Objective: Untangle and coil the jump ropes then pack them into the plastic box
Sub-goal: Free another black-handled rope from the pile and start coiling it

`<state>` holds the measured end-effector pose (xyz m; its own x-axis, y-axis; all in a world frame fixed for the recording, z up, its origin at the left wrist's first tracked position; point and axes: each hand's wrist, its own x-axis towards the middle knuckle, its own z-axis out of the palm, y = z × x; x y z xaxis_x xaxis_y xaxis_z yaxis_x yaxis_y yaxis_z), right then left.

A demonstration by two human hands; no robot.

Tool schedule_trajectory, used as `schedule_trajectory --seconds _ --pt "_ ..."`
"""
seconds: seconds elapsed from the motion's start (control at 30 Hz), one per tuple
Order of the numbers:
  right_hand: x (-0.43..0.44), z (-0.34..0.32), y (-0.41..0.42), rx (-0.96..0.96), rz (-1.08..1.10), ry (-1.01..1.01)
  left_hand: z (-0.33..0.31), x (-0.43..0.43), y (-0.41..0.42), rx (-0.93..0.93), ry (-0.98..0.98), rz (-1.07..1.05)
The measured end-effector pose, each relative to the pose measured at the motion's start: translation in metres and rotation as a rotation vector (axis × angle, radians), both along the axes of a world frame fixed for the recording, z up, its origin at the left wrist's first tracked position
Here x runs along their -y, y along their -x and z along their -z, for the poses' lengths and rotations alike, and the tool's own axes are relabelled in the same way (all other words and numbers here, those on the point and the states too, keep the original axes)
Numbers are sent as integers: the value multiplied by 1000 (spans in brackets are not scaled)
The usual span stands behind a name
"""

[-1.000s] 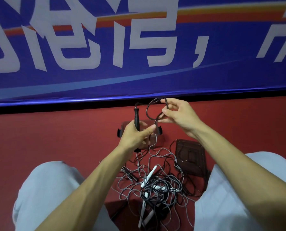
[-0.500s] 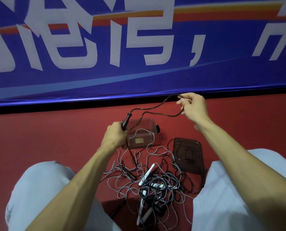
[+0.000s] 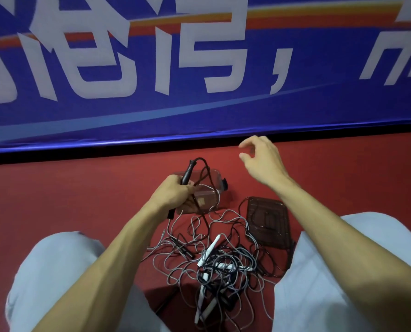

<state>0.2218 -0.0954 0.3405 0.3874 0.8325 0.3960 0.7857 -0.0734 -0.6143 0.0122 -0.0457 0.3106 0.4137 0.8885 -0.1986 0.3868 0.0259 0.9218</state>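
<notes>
My left hand (image 3: 173, 195) grips the black handle (image 3: 187, 172) of a black jump rope, whose cord loops over the top of the handle and drops down past my fist. My right hand (image 3: 262, 159) hovers apart to the right, fingers loosely curled, holding nothing. The clear plastic box (image 3: 211, 188) stands on the red floor just behind my left hand. A tangle of grey and black ropes with white handles (image 3: 214, 262) lies on the floor between my knees.
The dark box lid (image 3: 269, 221) lies flat to the right of the box, with a cord across it. A blue banner wall (image 3: 199, 68) closes off the far side. My knees in pale trousers (image 3: 56, 271) flank the tangle.
My right hand has let go of the black cord and lifted away to the right. The cord has fallen back beside the handle in my left hand.
</notes>
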Motion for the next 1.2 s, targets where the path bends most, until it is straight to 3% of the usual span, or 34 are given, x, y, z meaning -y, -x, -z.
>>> schedule_trajectory --seconds 0.07,0.17,0.3,0.53,0.7,0.8,1.0,1.2 --pt "2 1 9 -48 -100 20 -4 3 -1 80 49 -6" --pt "8 4 24 -196 -379 275 -12 5 -3 228 117 -56" --pt "12 13 39 -219 -600 487 -24 9 -3 418 211 -151" --pt "7 19 47 -349 -638 415 -33 5 3 686 309 -262" --pt "2 11 50 -535 -531 217 -33 1 5 852 189 -326" --pt "4 -5 48 -698 -502 71 -33 2 6 788 111 -272" --pt "9 -31 37 -1014 -527 -124 -23 10 -4 334 16 -20" --pt "4 -39 32 -1264 -483 -267 -23 18 -7 283 80 163"
